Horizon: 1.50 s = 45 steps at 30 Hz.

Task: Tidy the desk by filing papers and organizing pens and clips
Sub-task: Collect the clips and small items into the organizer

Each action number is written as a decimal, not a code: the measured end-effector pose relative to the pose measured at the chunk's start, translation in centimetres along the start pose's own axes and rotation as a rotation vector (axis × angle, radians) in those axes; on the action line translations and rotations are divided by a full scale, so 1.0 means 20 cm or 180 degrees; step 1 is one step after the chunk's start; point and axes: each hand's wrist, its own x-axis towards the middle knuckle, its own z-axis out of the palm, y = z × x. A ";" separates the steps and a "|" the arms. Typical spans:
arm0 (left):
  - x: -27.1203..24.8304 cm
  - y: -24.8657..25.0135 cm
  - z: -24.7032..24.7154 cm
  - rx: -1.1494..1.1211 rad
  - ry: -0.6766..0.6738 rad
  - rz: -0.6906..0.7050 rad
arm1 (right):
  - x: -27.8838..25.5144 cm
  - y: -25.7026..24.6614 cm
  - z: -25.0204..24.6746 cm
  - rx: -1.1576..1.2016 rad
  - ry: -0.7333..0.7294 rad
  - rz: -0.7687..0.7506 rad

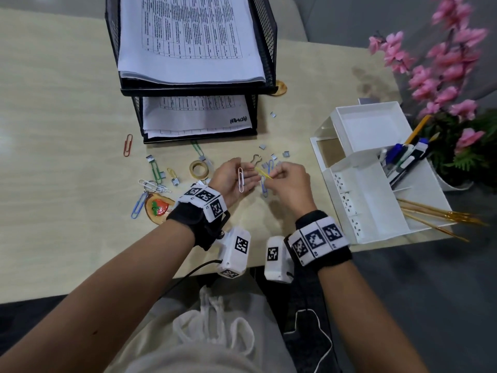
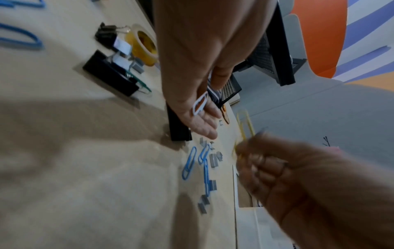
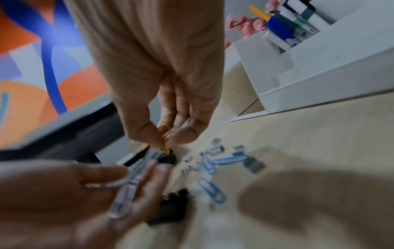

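The person is gathering loose clips, and the left hand (image 1: pixel 231 176) is serving as a tray: it is lying palm up with the fingers relaxed and nearly straight, just above the tabletop (image 1: pixel 67 109), with a white paper clip (image 1: pixel 241 180) resting across the palm. I judge it is held flat like that so each new clip can simply be dropped in. The right hand (image 1: pixel 289 181) is turned knuckles up, its fingers curled in, and it is pinching one end of a yellow paper clip (image 1: pixel 263 172) between thumb and fingertips, the clip's free end pointing left toward the waiting palm. Under and between the two hands, blue paper clips (image 2: pixel 197 161) and small grey staple pieces (image 2: pixel 214 160) are lying scattered on the tabletop. Further left are more clips, green, red, yellow, blue and silver, with a roll of tape (image 1: pixel 199 169) among them. The papers are already sitting in the black mesh tray (image 1: pixel 265 49) at the far side, and the pens are standing in the white organizer (image 1: pixel 357 200) on the right, so the clips seem to be what is left to sort.
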 end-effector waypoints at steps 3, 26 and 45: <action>0.00 0.00 0.01 -0.0205 -0.0098 -0.0090 | 0.01 -0.09 -0.03 0.0329 -0.0355 -0.0119; -0.08 0.12 -0.17 0.0085 -0.0020 0.0189 | 0.23 0.03 0.16 -0.1156 0.0462 0.0716; -0.06 0.09 -0.13 -0.0349 -0.0089 -0.0099 | 0.09 -0.04 0.04 -0.0239 0.0248 0.0079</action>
